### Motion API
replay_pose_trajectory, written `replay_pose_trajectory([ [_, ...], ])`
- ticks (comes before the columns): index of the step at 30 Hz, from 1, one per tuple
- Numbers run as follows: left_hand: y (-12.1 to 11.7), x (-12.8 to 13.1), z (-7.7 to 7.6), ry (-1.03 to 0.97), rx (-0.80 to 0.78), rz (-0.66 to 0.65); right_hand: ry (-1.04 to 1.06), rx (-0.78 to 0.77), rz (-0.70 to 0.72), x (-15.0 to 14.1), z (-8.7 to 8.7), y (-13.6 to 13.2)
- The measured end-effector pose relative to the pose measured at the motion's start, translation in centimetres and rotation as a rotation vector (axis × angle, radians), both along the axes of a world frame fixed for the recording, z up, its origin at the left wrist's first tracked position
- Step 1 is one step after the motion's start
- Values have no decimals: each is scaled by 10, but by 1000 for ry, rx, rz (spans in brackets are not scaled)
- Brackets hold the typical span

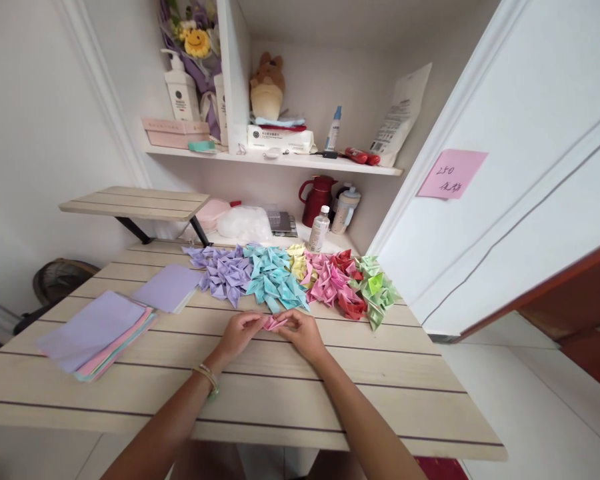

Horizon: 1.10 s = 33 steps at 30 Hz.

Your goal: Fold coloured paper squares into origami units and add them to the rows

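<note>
Between my two hands is a small folded piece of pink origami paper [274,324], just above the slatted wooden table [280,393]. My left hand [241,333] pinches its left side, and my right hand [303,331] closes on its right side. Fingers cover part of the paper, so its exact shape is hard to make out. Just beyond my hands lie heaps of folded paper pieces: purple [225,272], blue [275,277], yellow [297,261], pink [330,280], red [353,305] and green [377,287].
Left of my hands lie a stack of coloured paper sheets [97,333] and a smaller purple stack [167,287]. A small raised shelf [135,202] stands at the back left. Behind the heaps are a plastic bottle [319,230], a red jug [318,202] and a tumbler [347,210].
</note>
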<state>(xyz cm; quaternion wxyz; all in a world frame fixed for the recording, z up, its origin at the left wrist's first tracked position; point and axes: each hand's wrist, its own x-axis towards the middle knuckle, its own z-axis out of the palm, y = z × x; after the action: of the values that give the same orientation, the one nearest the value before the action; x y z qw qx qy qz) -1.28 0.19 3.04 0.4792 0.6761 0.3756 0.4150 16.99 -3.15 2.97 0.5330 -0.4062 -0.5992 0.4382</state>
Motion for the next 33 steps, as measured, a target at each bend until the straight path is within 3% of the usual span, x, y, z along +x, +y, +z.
replay_pose_trajectory([
  [5,-3,-1,3,-10,20,-19,-48,77,-41,3,-3,1],
  [17,-7,1,2,-11,61,9,-409,268,-106,5,2,-3],
  [26,-9,2,5,-54,107,8,-392,234,-59,2,9,-7],
  [33,-11,2,5,-46,114,-11,-365,219,-90,-1,3,-6],
])
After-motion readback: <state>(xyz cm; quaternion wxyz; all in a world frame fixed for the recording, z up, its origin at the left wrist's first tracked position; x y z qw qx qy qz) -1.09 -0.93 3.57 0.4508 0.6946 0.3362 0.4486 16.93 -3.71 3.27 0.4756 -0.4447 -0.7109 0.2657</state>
